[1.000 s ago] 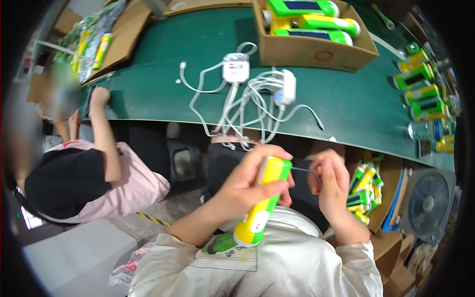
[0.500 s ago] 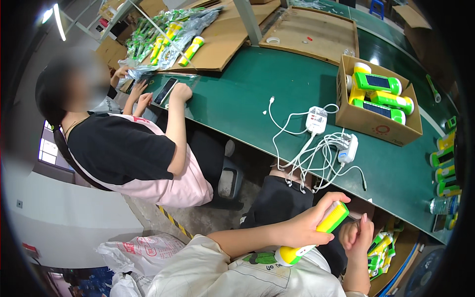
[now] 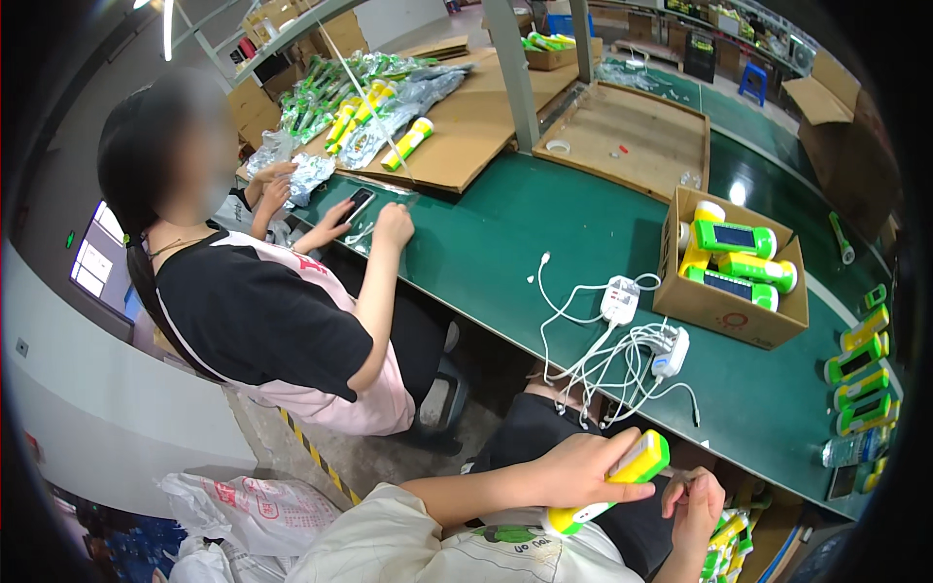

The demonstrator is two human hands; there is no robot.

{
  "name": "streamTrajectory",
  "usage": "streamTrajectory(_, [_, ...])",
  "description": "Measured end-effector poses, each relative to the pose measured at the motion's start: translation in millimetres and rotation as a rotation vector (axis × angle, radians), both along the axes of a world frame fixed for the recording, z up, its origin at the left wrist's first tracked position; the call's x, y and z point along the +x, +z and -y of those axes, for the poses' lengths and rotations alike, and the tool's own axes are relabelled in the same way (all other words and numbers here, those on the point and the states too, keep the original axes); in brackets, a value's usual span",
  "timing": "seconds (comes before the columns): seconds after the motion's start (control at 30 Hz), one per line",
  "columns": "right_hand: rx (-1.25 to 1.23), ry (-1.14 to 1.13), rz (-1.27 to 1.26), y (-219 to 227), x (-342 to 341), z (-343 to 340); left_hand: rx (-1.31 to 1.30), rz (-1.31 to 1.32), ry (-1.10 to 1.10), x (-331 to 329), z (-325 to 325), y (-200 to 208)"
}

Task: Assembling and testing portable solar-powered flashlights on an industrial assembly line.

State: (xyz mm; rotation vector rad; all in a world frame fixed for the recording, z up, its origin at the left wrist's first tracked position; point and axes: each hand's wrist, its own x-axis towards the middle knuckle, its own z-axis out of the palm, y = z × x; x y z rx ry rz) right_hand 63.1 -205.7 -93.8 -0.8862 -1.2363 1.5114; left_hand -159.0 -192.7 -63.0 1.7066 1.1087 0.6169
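My left hand (image 3: 583, 471) is wrapped round a yellow and green flashlight (image 3: 641, 459), held at a slant above my lap. Its green end points up and away from me, and its lower end is near my shirt. Just to the right of that green end is my right hand (image 3: 694, 503), fingers curled and thumb side up. Whatever those fingers may hold is too small to make out. Beyond the flashlight, several white charging cables (image 3: 622, 374) hang over the table edge from two white power adapters, one of them the socket block (image 3: 620, 299).
An open cardboard box (image 3: 739, 316) of flashlights stands on the green table (image 3: 486, 277). More flashlights (image 3: 860, 379) line the right side by a plastic bottle (image 3: 846, 449). Below right, a carton holds flashlights (image 3: 729, 544). A co-worker (image 3: 262, 301) sits to the left, near bagged flashlights.
My right hand has come closer to the flashlight's green end, its fingers still curled. My left hand keeps its hold. The view has shifted, and the co-worker's hand now reaches to the phone.
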Motion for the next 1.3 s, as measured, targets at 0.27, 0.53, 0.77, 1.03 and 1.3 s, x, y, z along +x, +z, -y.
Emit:
streamTrajectory(0.27, [0.736, -0.038, 0.320, 60.7, -19.0, 6.9, 0.308, 0.164, -0.102, -0.1, 2.8, -3.6])
streamTrajectory(0.53, [0.952, 0.186, 0.453, 74.6, -34.9, 9.7, -0.232, 1.155, 0.072, 11.0, 16.6, -16.7])
streamTrajectory(0.77, [1.027, 0.156, 0.608, 57.9, -42.1, 8.5, -0.714, 1.478, 0.092, 6.5, 4.3, -31.4])
streamTrajectory(1.03, [0.973, 0.159, 0.752, 52.0, -35.2, 4.8, -0.541, 1.799, 0.042, -7.5, 29.6, -4.3])
streamTrajectory(1.3, [0.784, -0.065, 0.553, 34.8, -39.3, 7.4, -0.022, 1.255, 0.253, -13.5, 22.8, -6.3])
